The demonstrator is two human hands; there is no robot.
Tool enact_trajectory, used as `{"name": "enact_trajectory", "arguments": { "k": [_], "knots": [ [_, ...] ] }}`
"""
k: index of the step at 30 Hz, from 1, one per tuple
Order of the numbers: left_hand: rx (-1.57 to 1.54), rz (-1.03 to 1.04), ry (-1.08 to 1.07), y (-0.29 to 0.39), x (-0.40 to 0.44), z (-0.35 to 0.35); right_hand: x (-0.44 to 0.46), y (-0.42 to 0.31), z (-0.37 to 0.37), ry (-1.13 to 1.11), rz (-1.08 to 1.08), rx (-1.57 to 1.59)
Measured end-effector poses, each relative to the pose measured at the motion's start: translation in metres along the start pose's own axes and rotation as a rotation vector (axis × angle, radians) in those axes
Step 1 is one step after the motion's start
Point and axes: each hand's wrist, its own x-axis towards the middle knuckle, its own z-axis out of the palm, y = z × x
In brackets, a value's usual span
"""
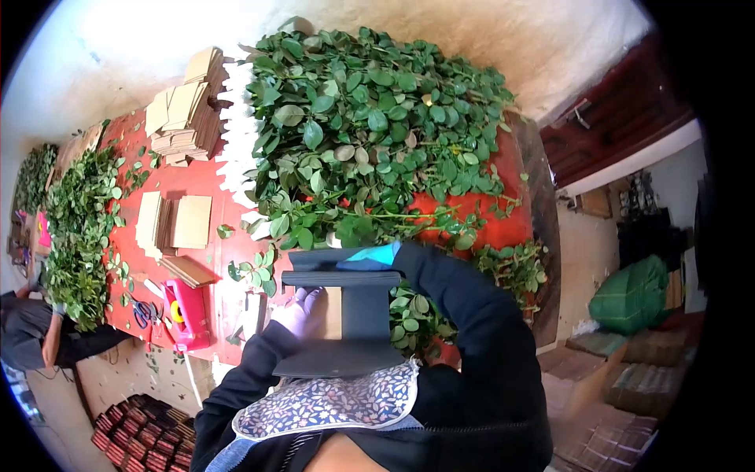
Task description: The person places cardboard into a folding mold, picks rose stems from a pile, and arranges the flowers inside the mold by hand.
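Observation:
My left hand [303,311], in a pale purple glove, is at the left edge of a brown piece of cardboard [333,313], fingers bent against it. The cardboard lies within a dark grey stand [366,313] with raised panels, directly in front of my chest. My right hand [374,256], in a blue glove, reaches across the stand's far panel [314,259]. Its fingertips are not distinct. Just beyond, leafy green stems [377,134] are piled high on the red table [503,224]. A few leaves [258,269] lie left of the stand.
Cardboard stacks [185,126] and smaller cardboard pieces [189,222] sit on the table's left. A pink tape dispenser [189,315] and scissors [144,314] are near its front edge. Another person [27,330] works at far left beside more foliage [79,236]. A green sack [629,295] stands right.

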Motion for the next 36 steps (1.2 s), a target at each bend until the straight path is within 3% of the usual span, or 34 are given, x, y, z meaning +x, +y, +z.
{"name": "enact_trajectory", "arguments": {
  "k": [2,5,6,8,10,11,18,22,26,29,33,36],
  "knots": [
    [-0.007,0.075,0.057,-0.002,-0.003,0.002,-0.001,-0.006,0.003,-0.047,0.01,-0.102],
    [0.025,-0.003,0.028,-0.002,-0.004,0.006,-0.006,-0.11,-0.011,-0.007,0.008,-0.82],
    [0.014,-0.01,0.027,-0.002,-0.005,0.006,-0.004,-0.13,-0.014,0.002,-0.123,-1.005],
    [0.019,0.012,0.023,-0.003,-0.004,0.006,0.006,-0.149,-0.023,-0.079,-0.128,-1.172],
    [0.032,0.008,0.023,-0.001,-0.005,0.006,0.017,-0.151,-0.028,0.148,-0.311,-1.071],
    [0.017,0.02,0.038,0.0,-0.005,0.006,0.023,-0.152,-0.038,0.208,-0.277,-1.06],
    [0.052,-0.008,0.011,0.014,-0.005,-0.001,0.073,-0.072,-0.09,0.019,0.268,-1.384],
    [0.021,-0.026,-0.009,0.013,-0.004,-0.001,0.07,-0.083,-0.077,-0.012,0.387,-1.309],
    [0.021,0.032,0.063,0.007,-0.007,0.007,0.039,-0.099,-0.075,0.159,0.222,-1.311],
    [-0.007,-0.008,-0.006,0.012,-0.007,0.0,0.026,-0.132,-0.074,0.26,0.055,-1.175],
    [-0.024,0.034,0.029,0.012,-0.008,0.002,0.041,-0.125,-0.076,0.358,0.021,-1.15],
    [0.051,0.13,0.145,0.006,-0.008,0.008,0.069,-0.078,-0.068,0.257,0.061,-1.166]
  ]
}}
